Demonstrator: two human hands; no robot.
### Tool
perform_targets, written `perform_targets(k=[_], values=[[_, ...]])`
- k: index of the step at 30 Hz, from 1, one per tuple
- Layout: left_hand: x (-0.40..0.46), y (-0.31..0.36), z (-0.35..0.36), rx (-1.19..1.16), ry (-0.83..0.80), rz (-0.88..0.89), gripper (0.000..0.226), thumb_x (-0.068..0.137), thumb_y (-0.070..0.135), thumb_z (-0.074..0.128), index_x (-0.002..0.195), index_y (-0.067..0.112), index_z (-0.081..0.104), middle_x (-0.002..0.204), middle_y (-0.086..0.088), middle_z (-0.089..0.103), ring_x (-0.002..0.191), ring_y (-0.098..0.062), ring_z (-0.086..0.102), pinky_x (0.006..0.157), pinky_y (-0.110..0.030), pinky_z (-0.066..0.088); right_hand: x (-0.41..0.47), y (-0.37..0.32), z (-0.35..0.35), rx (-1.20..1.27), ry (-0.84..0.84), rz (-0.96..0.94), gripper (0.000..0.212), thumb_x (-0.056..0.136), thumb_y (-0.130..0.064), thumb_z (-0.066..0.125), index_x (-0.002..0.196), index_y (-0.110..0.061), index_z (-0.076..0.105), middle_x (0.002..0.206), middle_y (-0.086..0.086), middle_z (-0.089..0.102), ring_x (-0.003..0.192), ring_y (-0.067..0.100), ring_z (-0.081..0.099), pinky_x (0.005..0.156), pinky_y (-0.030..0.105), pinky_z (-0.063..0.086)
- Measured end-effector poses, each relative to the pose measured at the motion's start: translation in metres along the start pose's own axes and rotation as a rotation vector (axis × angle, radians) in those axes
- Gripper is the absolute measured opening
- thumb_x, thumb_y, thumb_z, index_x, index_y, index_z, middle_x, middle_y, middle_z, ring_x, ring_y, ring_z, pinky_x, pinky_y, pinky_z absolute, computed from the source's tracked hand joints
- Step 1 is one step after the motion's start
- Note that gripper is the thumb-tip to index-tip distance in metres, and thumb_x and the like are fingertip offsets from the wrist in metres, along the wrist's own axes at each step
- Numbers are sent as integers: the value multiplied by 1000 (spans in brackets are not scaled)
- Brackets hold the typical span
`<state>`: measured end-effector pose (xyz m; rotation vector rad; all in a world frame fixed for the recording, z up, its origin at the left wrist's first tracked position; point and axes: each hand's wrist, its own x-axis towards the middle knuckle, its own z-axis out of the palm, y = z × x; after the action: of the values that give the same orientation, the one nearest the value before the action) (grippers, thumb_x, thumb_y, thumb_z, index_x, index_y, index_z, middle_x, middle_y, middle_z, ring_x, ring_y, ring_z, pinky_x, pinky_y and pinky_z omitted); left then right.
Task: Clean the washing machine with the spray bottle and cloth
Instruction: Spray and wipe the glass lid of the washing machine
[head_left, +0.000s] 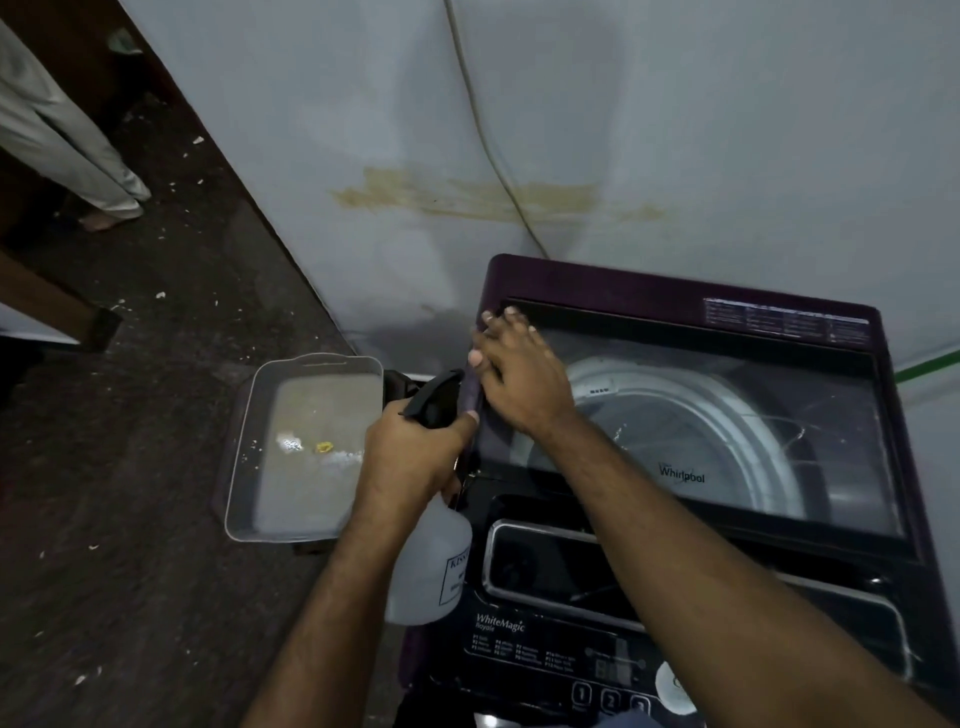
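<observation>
A dark purple top-loading washing machine (852, 332) with a glass lid fills the right half of the view. My right hand (519, 374) lies over the lid's left edge, pressing a purple cloth (474, 389) against it; most of the cloth is hidden under the hand. My left hand (410, 457) grips the neck of a translucent white spray bottle (431, 566) with a black trigger head (434, 397), held just left of the machine, its nozzle pointing up and right toward the cloth.
A clear plastic tray (244, 447) with small scraps in it sits on the dark floor to the left of the machine. A stained white wall (571, 130) with a cable stands behind. A person's legs (67, 150) show far left.
</observation>
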<state>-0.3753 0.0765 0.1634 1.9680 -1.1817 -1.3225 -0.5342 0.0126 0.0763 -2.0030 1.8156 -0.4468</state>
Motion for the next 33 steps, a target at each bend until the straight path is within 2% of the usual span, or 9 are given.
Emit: perform_targets(k=[3, 5, 7, 11, 18, 24, 27, 30, 33], values=[[3, 4, 3, 3, 28, 5, 28, 85, 33, 83, 102, 11, 75, 83, -9, 76, 64, -26, 74, 59, -36, 62, -24, 16, -4, -53, -99, -166, 56, 105, -45, 26, 155, -27, 43, 168, -3, 27, 158, 18, 14, 126, 42, 16], [3, 7, 6, 32, 28, 1, 33, 84, 34, 83, 105, 11, 73, 89, -9, 76, 73, -29, 75, 68, -39, 64, -25, 33, -14, -89, -118, -168, 55, 105, -43, 27, 157, -27, 41, 170, -3, 22, 158, 20, 12, 124, 41, 17], [2, 9, 8, 47, 5, -15, 31, 84, 32, 82, 105, 12, 71, 90, -11, 76, 67, -30, 74, 66, -43, 66, -9, 44, -22, -121, -80, -93, 52, 109, -38, 30, 159, -27, 35, 171, -1, 17, 159, 23, 9, 124, 45, 18], [1, 2, 9, 83, -7, -42, 32, 83, 30, 82, 109, 14, 71, 91, -11, 76, 58, -25, 70, 55, -34, 61, 28, 27, -14, -143, 13, 44, 56, 109, -33, 35, 163, -22, 24, 171, 2, 17, 159, 27, 9, 126, 48, 20], [8, 0, 13, 68, -12, -48, 28, 82, 27, 84, 106, 18, 73, 90, -8, 77, 70, -28, 74, 65, -43, 66, -19, 31, -9, -111, -100, -261, 50, 108, -30, 41, 157, -29, 37, 169, -6, 23, 158, 19, 16, 123, 38, 16], [11, 13, 13, 32, -6, -14, 30, 75, 33, 83, 100, 17, 74, 90, -8, 78, 77, -31, 77, 72, -51, 67, 28, 37, -17, -125, 80, 37, 47, 106, -25, 44, 153, -25, 46, 166, -2, 33, 157, 26, 19, 124, 48, 26], [14, 14, 14, 58, 5, 30, 14, 84, 29, 81, 89, 20, 73, 85, -6, 76, 77, -29, 76, 74, -50, 66, 30, 9, -3, -142, 28, -63, 49, 104, -26, 39, 151, -24, 47, 165, -1, 34, 156, 26, 20, 125, 49, 24], [17, 16, 16, 73, 12, 54, 21, 89, 27, 79, 74, 25, 64, 79, -7, 74, 75, -31, 75, 74, -51, 66, 3, 8, 0, -132, -58, -222, 50, 103, -28, 36, 151, -25, 48, 166, -3, 33, 156, 23, 21, 124, 43, 22], [18, 19, 19, 36, -9, 35, 21, 87, 23, 81, 78, 26, 62, 85, -7, 74, 76, -29, 76, 74, -51, 67, -10, 40, -14, -127, -54, -190, 49, 103, -31, 40, 152, -29, 47, 166, -3, 33, 156, 23, 22, 122, 49, 29]])
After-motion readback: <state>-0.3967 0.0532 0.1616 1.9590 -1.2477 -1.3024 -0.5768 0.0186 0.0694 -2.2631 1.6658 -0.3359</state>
